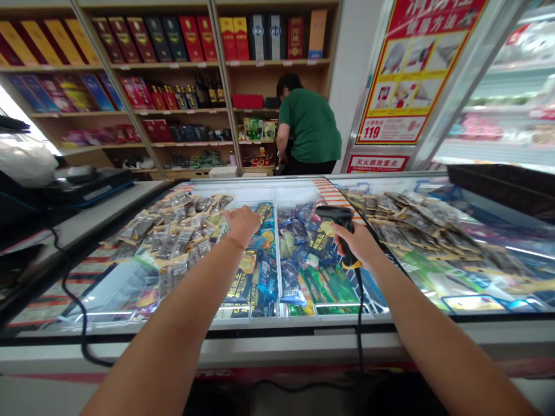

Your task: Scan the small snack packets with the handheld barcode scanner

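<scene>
My right hand grips a black handheld barcode scanner, with its head turned to the left and its cord hanging down over the freezer's front edge. Over the middle of the chest freezer is my left hand, its fingers curled. Whatever those fingers may hold is hidden from me. Close to its left are several small clear-and-brown snack packets spread over the freezer top. Beneath and between my hands, blue ice cream packages and green ones fill wire baskets.
More packets are heaped on the right, beside a black tray. A black cable loops at the left, near a counter scale. Behind the freezer, a person in a green shirt bends at shelves of boxed goods.
</scene>
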Available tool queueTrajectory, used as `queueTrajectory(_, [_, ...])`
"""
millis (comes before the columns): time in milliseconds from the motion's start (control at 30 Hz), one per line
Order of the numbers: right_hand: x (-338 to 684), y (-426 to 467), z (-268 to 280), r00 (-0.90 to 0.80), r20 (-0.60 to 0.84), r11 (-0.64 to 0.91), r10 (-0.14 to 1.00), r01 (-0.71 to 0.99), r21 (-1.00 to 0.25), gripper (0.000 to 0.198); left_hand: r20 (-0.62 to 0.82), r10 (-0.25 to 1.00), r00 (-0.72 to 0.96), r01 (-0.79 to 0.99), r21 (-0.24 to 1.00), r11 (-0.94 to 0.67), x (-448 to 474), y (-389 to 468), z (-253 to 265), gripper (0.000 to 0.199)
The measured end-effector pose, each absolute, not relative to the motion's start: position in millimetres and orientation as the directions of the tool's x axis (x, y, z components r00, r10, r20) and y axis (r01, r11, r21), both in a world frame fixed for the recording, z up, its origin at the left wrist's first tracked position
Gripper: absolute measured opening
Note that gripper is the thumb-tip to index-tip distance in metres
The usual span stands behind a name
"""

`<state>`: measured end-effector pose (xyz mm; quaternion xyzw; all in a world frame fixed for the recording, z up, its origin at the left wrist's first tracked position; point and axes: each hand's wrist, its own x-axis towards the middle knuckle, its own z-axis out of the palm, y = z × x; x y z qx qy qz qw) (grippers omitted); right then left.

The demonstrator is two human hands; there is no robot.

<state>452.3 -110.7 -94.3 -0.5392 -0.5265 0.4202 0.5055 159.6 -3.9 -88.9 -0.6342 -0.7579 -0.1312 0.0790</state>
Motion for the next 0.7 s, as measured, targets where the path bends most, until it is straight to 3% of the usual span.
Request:
queueTrajectory(167, [455, -116, -93, 0.084, 0.086, 0.073, 0.993, 0.155, -0.985, 0.036, 0.291, 0.952, -0.095, 0.979, 0.202, 0.036, 193, -7, -90, 0.031])
queueTrajectory(267, [455, -118, -92, 0.087, 0.086, 0.071, 0.993, 0.158, -0.985, 0.036, 0.395, 0.89, -0.225, 0.944, 0.315, 0.099, 197, -8, -99, 0.046])
queueTrajectory(400, [454, -118, -91, 0.095, 0.076, 0.057, 0.993, 0.186, -0.981, 0.036, 0.306, 0.872, -0.382, 0.861, 0.461, 0.216, 195, -2, -114, 0.062])
queueTrajectory(567, [453, -116, -96, 0.071, 0.078, 0.059, 0.994, 0.236, -0.97, 0.038, 0.264, 0.883, -0.388, 0.804, 0.565, 0.184, 189, 8, -118, 0.047])
queueTrajectory(700, [451, -117, -98, 0.058, 0.078, 0.06, 0.995, 0.261, -0.963, 0.037, 0.262, 0.898, -0.354, 0.647, 0.762, 0.033, 186, 12, -115, 0.026])
